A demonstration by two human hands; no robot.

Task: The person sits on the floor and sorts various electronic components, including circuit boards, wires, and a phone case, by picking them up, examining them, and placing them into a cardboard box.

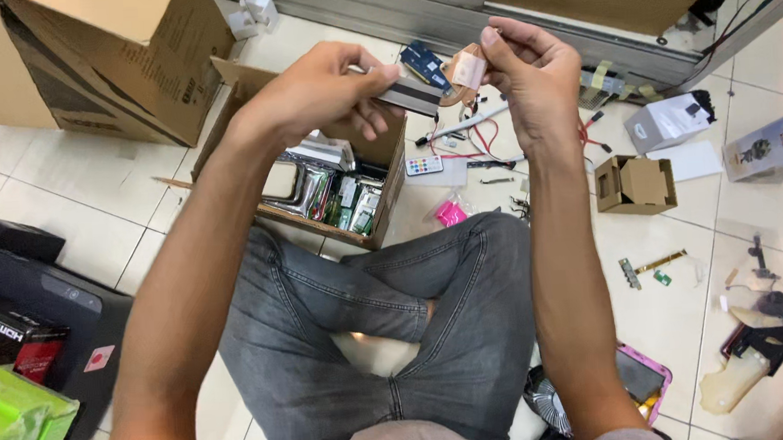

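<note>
My left hand is raised in front of me and grips a flat grey-and-silver rectangular module by its near end. My right hand is just to its right, and its fingertips pinch a beige strip of tape or film that curls off the module's far end. Both hands hover above a small open cardboard box packed with electronic parts in shiny bags. My crossed legs in grey jeans lie below.
Large cardboard boxes stand at upper left and a black device at left. On the tiled floor to the right lie a small remote, red wires, a small brown box, white boxes and a fan.
</note>
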